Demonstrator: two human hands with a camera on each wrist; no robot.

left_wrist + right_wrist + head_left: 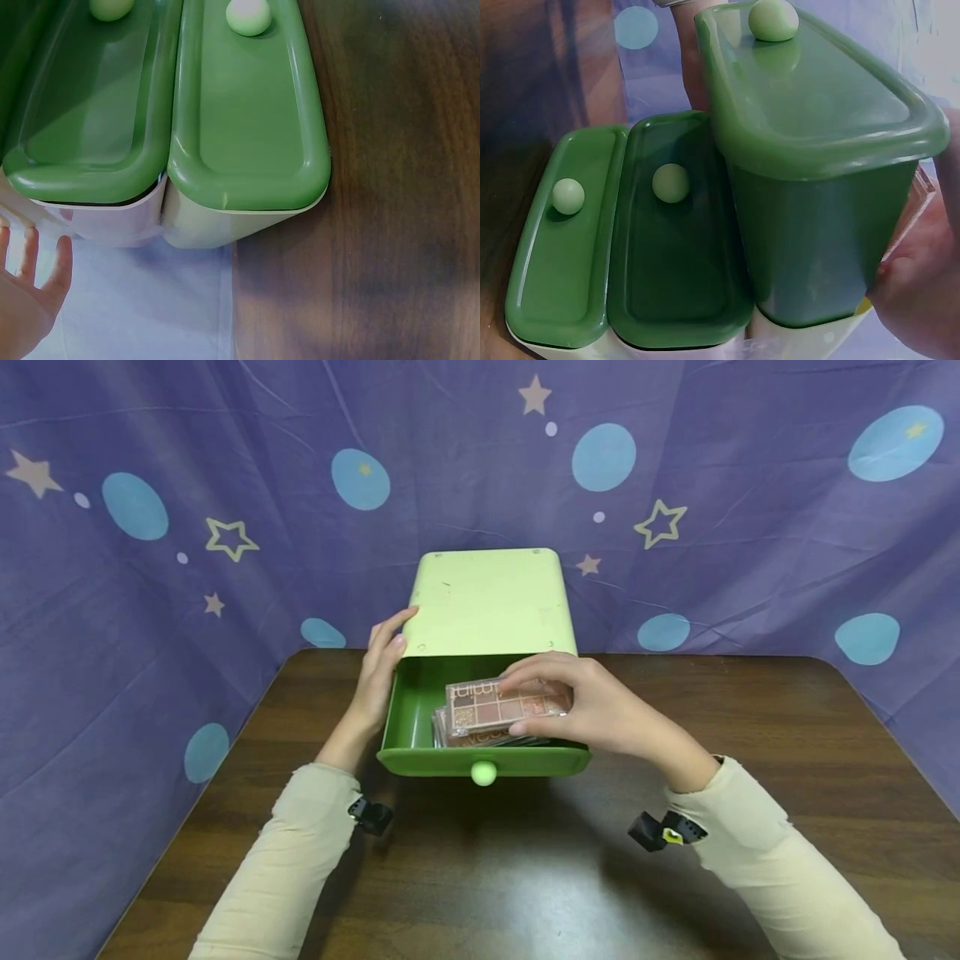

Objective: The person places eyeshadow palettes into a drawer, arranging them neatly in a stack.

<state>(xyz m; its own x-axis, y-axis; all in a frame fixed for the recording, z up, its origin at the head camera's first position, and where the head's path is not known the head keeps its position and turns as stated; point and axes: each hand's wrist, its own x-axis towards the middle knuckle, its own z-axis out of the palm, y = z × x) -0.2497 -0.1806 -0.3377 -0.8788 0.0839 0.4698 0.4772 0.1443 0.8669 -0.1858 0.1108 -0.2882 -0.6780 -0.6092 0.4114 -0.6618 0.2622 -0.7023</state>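
Note:
A small drawer cabinet (pixel 487 602) with a pale green top stands on the table, its green top drawer (pixel 420 763) pulled out. My right hand (pixel 596 702) pinches a clear-cased eyeshadow palette (pixel 487 713) between thumb and fingers, tilted above the drawer's inside. Under it lie more palettes (pixel 480 738), partly covered; I cannot tell how many. My left hand (pixel 377 672) rests against the cabinet's left side with fingers extended. In the left wrist view, that hand's fingers (pixel 58 274) lie along the side wall. Only an edge of the palette (pixel 913 208) shows in the right wrist view.
Two closed drawers, a middle one (pixel 679 255) and a bottom one (pixel 562 262), sit below the pulled-out drawer, each with a round knob. The brown wooden table (pixel 517 877) extends in front. A purple curtain (pixel 465 460) with stars hangs close behind the cabinet.

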